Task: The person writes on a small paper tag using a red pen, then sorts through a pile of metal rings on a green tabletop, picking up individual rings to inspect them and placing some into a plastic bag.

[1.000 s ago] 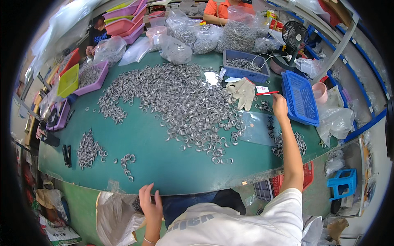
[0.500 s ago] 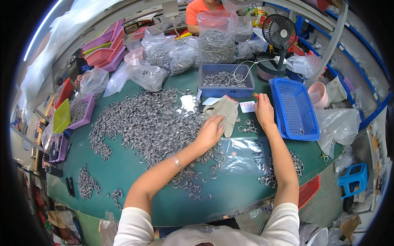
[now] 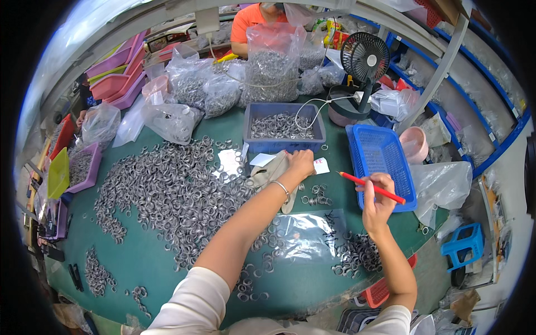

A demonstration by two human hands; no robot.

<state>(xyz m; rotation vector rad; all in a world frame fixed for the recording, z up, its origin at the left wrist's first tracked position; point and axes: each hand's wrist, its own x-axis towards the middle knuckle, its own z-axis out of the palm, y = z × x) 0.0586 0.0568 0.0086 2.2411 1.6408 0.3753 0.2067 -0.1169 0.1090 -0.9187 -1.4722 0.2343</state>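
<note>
My right hand (image 3: 378, 204) holds a red pencil (image 3: 385, 192) above the table, its sharpened tip pointing left toward a small white paper slip (image 3: 321, 166). My left hand (image 3: 301, 163) rests at the left edge of that slip and over the far part of a beige work glove (image 3: 272, 174); its fingertips are hidden, so I cannot tell if they pinch anything. A clear plastic bag (image 3: 304, 237) with dark handwriting lies flat nearer to me. Beside the glove spreads a large heap of grey metal rings (image 3: 173, 195).
Beyond my left hand stands a grey-blue bin (image 3: 285, 146) of rings. A blue basket (image 3: 357, 162) and a black fan (image 3: 365, 58) are at right. Filled bags (image 3: 273, 64) line the back, near a co-worker in orange (image 3: 254, 25). Another ring pile (image 3: 357, 254) lies near my right forearm.
My right hand has come back toward me and to the right, lifting the red pencil. My left hand has slid from the glove's middle to the paper slip. The view has shifted.
</note>
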